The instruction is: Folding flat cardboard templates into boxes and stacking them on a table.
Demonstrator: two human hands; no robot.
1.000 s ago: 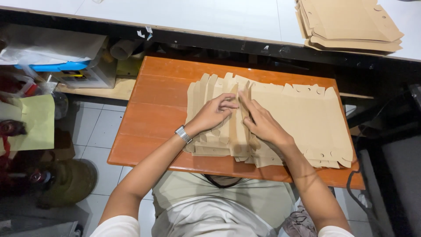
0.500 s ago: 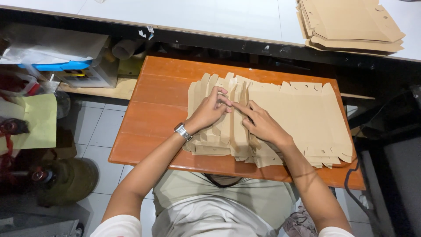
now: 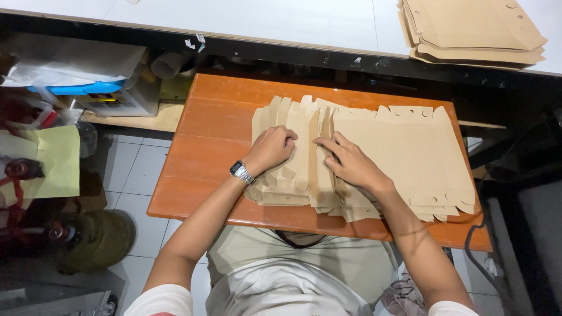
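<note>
Brown cardboard box blanks (image 3: 404,158) are stacked on my little orange wooden table (image 3: 205,146). My left hand (image 3: 272,149) is curled into a loose fist pressing the folded flaps down, holding nothing. My right hand (image 3: 351,164) lies flat, fingers (image 3: 329,143) pushing along the crease, touching but not gripping.

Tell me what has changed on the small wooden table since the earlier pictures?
The left hand curled into a loose fist on the folded cardboard sheets; the right hand slid slightly left, pressing the crease. The flat stack and the table stayed as they were.
</note>
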